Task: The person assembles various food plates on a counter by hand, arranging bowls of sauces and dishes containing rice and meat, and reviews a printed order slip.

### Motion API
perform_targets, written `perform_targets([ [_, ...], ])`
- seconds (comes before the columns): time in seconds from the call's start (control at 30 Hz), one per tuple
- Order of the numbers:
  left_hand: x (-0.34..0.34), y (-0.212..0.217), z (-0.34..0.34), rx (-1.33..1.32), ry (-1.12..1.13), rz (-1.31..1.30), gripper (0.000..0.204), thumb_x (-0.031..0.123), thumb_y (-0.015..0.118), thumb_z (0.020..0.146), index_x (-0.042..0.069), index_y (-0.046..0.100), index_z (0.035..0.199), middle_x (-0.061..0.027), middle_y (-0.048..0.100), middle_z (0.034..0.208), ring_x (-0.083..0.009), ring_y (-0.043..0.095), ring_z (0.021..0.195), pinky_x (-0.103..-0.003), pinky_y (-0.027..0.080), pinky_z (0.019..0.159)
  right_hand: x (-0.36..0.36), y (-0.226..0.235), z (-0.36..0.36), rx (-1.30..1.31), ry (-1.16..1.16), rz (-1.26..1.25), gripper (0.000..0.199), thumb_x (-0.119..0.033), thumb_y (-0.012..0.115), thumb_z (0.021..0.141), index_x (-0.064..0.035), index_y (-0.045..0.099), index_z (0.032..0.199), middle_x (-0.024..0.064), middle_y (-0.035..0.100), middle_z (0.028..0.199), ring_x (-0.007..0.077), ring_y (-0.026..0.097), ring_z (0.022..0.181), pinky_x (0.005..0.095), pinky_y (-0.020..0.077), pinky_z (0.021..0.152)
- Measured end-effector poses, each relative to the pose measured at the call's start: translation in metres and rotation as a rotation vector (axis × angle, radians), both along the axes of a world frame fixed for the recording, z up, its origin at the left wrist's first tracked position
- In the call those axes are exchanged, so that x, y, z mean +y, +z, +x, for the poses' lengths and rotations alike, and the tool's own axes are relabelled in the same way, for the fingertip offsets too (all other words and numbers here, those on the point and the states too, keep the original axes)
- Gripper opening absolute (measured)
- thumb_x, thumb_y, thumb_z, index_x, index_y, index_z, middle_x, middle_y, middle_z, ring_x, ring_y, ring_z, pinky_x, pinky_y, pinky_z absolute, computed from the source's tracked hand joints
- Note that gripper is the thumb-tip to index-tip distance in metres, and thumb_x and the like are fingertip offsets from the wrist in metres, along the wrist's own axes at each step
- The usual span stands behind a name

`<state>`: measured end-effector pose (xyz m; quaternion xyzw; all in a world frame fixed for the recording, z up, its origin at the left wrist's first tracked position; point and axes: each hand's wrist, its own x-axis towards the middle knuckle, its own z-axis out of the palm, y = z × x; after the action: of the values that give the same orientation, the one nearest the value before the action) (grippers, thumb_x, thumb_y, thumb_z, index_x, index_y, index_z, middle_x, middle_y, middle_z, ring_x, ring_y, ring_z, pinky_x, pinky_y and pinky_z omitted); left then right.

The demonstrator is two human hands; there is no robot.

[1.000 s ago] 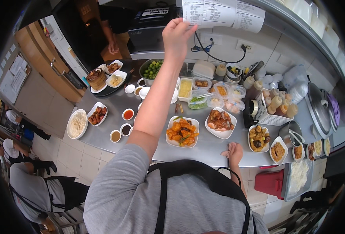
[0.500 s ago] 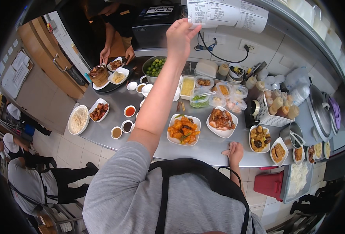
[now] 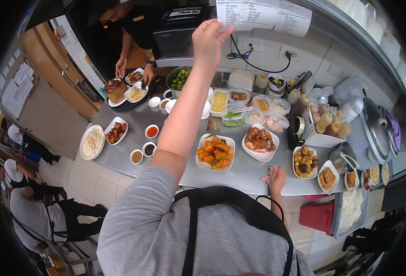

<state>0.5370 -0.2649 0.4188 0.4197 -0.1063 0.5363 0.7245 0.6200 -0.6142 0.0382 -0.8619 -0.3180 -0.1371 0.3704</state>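
My left hand (image 3: 207,43) is raised high in front of me, its fingers closed at the lower left corner of a white paper receipt (image 3: 249,14). The receipt hangs with another from the shelf edge. Low at the counter's front edge, my right hand (image 3: 277,178) is closed on a crumpled pinkish cloth (image 3: 268,176). Between my arms are a square white dish of orange-sauced pieces with green strips (image 3: 215,153) and a white dish of browned roasted meat (image 3: 260,141). To the right of these sits a bowl of mushrooms in sauce (image 3: 305,162).
A co-worker's hands (image 3: 121,66) are over a black tray (image 3: 134,102) with a bamboo steamer at far left. Rice (image 3: 92,141), sauce cups (image 3: 152,131) and green limes (image 3: 181,79) stand nearby. A white bottle basket (image 3: 324,138) is at right; a red bin (image 3: 317,216) is below.
My left hand stays at the receipt and my right hand keeps the cloth. The co-worker leans in, and a dark utensil now shows at the small dish on the tray.
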Motion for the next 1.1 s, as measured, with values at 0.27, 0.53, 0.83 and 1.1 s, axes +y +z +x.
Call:
perform_targets([
  [0.27, 0.002, 0.002, 0.001, -0.014, -0.010, 0.018, 0.007, -0.002, 0.050, 0.078, -0.004, 0.052, 0.084, -0.0124, 0.057, 0.087, -0.0210, 0.058, 0.085, -0.035, 0.053, 0.076, 0.001, 0.000, 0.000, 0.012, -0.004, 0.003, 0.013, -0.016, 0.049, 0.083, -0.0036, 0.051, 0.078, 0.0140, 0.053, 0.074, 0.0315, 0.050, 0.071, 0.0396, 0.0403, 0.064],
  [0.53, -0.003, 0.010, 0.002, -0.011, 0.048, 0.028, 0.006, 0.002, 0.050, 0.078, -0.002, 0.051, 0.082, -0.0105, 0.058, 0.083, -0.0169, 0.058, 0.077, -0.032, 0.052, 0.073, 0.000, 0.000, 0.001, -0.002, -0.004, 0.003, 0.014, -0.016, 0.049, 0.083, -0.0037, 0.052, 0.078, 0.0139, 0.053, 0.074, 0.0316, 0.051, 0.072, 0.0396, 0.0405, 0.064],
  [0.83, 0.001, 0.013, 0.007, 0.001, 0.083, 0.058, 0.005, 0.001, 0.049, 0.078, -0.003, 0.051, 0.080, -0.0107, 0.058, 0.082, -0.0159, 0.058, 0.075, -0.030, 0.053, 0.071, 0.000, 0.001, 0.001, 0.003, -0.008, 0.008, 0.014, -0.017, 0.049, 0.083, -0.0040, 0.053, 0.078, 0.0138, 0.053, 0.074, 0.0318, 0.051, 0.072, 0.0395, 0.0408, 0.064],
  [1.1, 0.002, 0.013, 0.004, 0.019, 0.078, 0.044, 0.024, 0.012, 0.041, 0.083, -0.009, 0.050, 0.087, -0.0171, 0.057, 0.089, -0.0208, 0.058, 0.083, -0.032, 0.052, 0.074, 0.001, 0.003, 0.000, 0.009, -0.012, -0.018, 0.015, -0.017, 0.049, 0.083, -0.0034, 0.052, 0.078, 0.0144, 0.053, 0.074, 0.0321, 0.051, 0.071, 0.0397, 0.0406, 0.064],
])
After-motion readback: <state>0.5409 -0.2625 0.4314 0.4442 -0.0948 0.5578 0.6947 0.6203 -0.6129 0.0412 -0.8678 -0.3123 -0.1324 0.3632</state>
